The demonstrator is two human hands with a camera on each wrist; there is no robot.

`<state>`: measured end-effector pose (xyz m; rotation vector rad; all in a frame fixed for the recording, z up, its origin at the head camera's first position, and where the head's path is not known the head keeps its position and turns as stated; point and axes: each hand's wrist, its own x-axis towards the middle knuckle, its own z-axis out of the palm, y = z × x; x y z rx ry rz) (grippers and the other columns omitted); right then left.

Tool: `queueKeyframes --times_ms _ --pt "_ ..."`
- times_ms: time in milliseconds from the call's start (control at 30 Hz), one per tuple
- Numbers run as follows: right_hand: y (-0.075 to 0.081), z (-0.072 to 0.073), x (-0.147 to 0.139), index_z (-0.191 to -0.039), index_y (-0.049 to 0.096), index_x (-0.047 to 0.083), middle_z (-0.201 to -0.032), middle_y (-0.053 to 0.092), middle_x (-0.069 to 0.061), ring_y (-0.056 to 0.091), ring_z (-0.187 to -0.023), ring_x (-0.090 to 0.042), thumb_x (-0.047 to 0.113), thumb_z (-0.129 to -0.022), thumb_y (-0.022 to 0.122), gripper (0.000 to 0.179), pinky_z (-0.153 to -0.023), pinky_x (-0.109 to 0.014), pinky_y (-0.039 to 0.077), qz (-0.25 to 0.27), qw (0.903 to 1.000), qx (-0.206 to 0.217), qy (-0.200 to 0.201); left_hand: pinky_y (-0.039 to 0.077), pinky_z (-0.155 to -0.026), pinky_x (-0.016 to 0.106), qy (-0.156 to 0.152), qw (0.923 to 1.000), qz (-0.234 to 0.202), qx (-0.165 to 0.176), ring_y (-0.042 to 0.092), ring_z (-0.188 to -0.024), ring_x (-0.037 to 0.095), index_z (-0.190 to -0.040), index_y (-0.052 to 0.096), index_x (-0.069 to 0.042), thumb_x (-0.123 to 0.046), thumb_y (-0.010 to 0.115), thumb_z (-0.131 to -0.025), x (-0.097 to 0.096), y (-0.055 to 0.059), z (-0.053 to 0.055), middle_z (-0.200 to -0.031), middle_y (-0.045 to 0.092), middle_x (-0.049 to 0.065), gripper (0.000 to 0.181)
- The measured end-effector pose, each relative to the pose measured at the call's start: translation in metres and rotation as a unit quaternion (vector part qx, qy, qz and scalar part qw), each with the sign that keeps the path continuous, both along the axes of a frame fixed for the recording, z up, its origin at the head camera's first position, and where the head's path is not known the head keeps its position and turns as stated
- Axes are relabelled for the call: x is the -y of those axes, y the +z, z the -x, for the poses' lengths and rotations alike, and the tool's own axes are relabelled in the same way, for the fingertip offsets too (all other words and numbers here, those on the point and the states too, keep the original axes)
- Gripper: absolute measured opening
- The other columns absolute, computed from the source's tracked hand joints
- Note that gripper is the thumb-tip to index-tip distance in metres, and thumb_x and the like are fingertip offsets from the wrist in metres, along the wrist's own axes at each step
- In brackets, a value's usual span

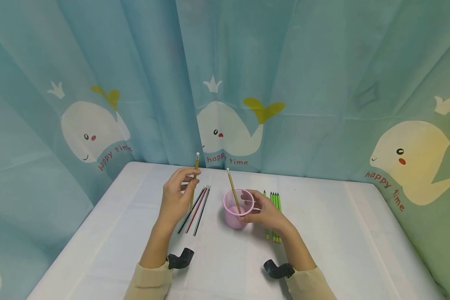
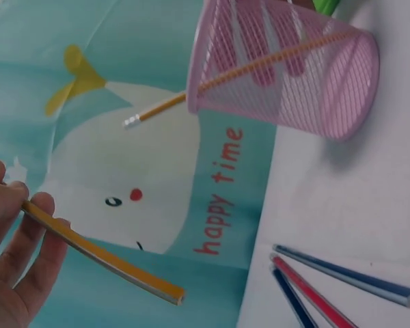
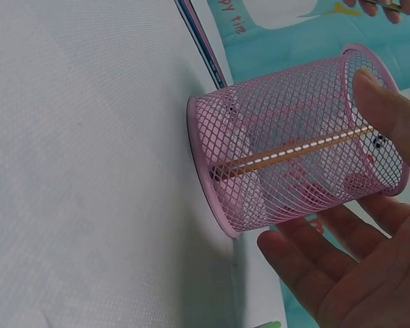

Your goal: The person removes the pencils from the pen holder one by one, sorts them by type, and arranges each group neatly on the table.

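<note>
My left hand (image 1: 174, 200) pinches a yellow pencil (image 2: 102, 251) between thumb and fingertips. It holds the pencil nearly upright above the table, white eraser end up. A pink mesh pencil cup (image 1: 234, 221) stands to the right of that hand. Inside the cup leans another yellow pencil (image 1: 231, 182), its white eraser sticking out over the rim. My right hand (image 1: 267, 214) grips the cup from its right side. In the right wrist view, the thumb (image 3: 386, 113) lies at the rim and the other fingers curve round the far side.
Left of the cup lie two dark pencils and a red pencil (image 1: 195, 212). Several green pencils (image 1: 276, 233) lie to its right, partly behind my right hand. The white-covered table (image 1: 341, 250) meets a blue curtain (image 1: 322, 83) with whale prints at its back.
</note>
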<state>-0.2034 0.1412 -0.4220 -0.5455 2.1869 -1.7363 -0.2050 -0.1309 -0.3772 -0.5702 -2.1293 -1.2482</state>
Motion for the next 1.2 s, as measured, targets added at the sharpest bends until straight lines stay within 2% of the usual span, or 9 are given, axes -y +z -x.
queueKeyframes --times_ms 167,200,400,500,733,967,1200 --pt "0.001 0.001 -0.001 -0.136 0.035 -0.001 -0.138 0.039 -0.022 0.041 -0.121 -0.043 0.004 -0.072 0.076 0.077 -0.098 -0.049 0.04 0.009 0.9999 0.003 0.006 0.055 -0.066 0.038 0.016 0.9998 -0.001 0.014 0.063 -0.085 0.02 -0.104 0.06 -0.008 -0.003 0.062 -0.086 0.005 -0.007 0.005 -0.105 0.062 0.003 0.018" --pt "0.0 0.001 -0.001 -0.136 0.035 -0.001 -0.138 0.038 -0.022 0.041 -0.121 -0.043 0.004 -0.071 0.076 0.077 -0.098 -0.049 0.039 0.009 0.9999 0.002 0.007 0.055 -0.066 0.037 0.016 0.9997 -0.002 0.019 0.062 -0.085 0.019 -0.104 0.06 -0.01 -0.005 0.062 -0.086 0.008 -0.012 0.008 -0.104 0.062 0.001 0.018" --pt "-0.002 0.001 -0.001 -0.136 0.036 0.0 -0.138 0.04 -0.019 0.043 -0.121 -0.04 0.006 -0.072 0.077 0.076 -0.092 -0.038 0.047 -0.001 0.9999 0.012 0.001 0.055 -0.066 0.03 0.033 0.9976 0.014 0.059 0.061 -0.083 0.013 -0.108 0.058 -0.013 -0.009 0.065 -0.085 0.014 -0.018 0.01 -0.104 0.061 -0.002 0.024" --pt "-0.002 0.001 -0.001 -0.136 0.036 0.001 -0.138 0.04 -0.019 0.043 -0.121 -0.04 0.006 -0.072 0.077 0.076 -0.092 -0.039 0.046 0.0 1.0 0.01 0.002 0.054 -0.067 0.028 0.048 0.9955 0.031 0.076 0.061 -0.083 0.012 -0.112 0.057 -0.015 -0.012 0.065 -0.085 0.017 -0.022 0.012 -0.106 0.061 -0.002 0.028" --pt "0.0 0.001 -0.001 -0.135 0.036 -0.001 -0.137 0.04 -0.021 0.043 -0.12 -0.042 0.005 -0.071 0.077 0.076 -0.096 -0.046 0.042 0.005 1.0 0.0 0.005 0.053 -0.067 0.03 0.083 0.988 0.076 0.105 0.061 -0.08 0.012 -0.113 0.058 -0.019 -0.011 0.068 -0.083 0.023 -0.032 0.017 -0.106 0.062 -0.003 0.033" --pt "-0.001 0.001 -0.001 -0.136 0.036 -0.001 -0.137 0.039 -0.022 0.04 -0.121 -0.044 0.004 -0.07 0.077 0.078 -0.099 -0.051 0.038 0.02 0.9997 0.007 0.007 0.052 -0.065 0.028 0.092 0.9812 0.115 0.126 0.06 -0.077 0.01 -0.112 0.059 -0.019 -0.01 0.068 -0.083 0.027 -0.046 0.022 -0.106 0.062 -0.003 0.032" --pt "-0.001 0.002 0.0 -0.134 0.036 -0.003 -0.138 0.037 -0.024 0.038 -0.122 -0.045 0.003 -0.07 0.077 0.077 -0.099 -0.054 0.035 0.029 0.9995 0.003 0.014 0.051 -0.066 0.031 0.087 0.9699 0.149 0.171 0.06 -0.077 0.011 -0.108 0.061 -0.019 -0.012 0.068 -0.083 0.029 -0.056 0.026 -0.101 0.064 -0.002 0.028"
